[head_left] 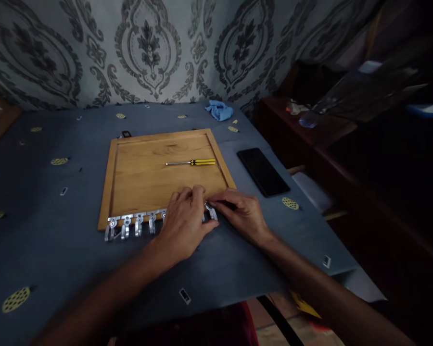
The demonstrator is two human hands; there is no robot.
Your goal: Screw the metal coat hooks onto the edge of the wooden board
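Observation:
A wooden panel with a raised frame lies flat on the table. Along its near edge runs a silvery metal hook rail with several hooks hanging toward me. My left hand is closed over the right part of the rail, hiding some hooks, its thumb beside the last ones. My right hand is pinched at the rail's right end, close to the panel's near right corner; whatever lies between its fingertips is too small to make out. On the panel rests a screwdriver with a yellow and black handle, its shaft pointing left.
To the right of the panel lies a black phone. A crumpled blue cloth sits at the table's far edge. The blue-grey tablecloth carries printed yellow shapes. A patterned curtain hangs behind, and dark wooden furniture stands right.

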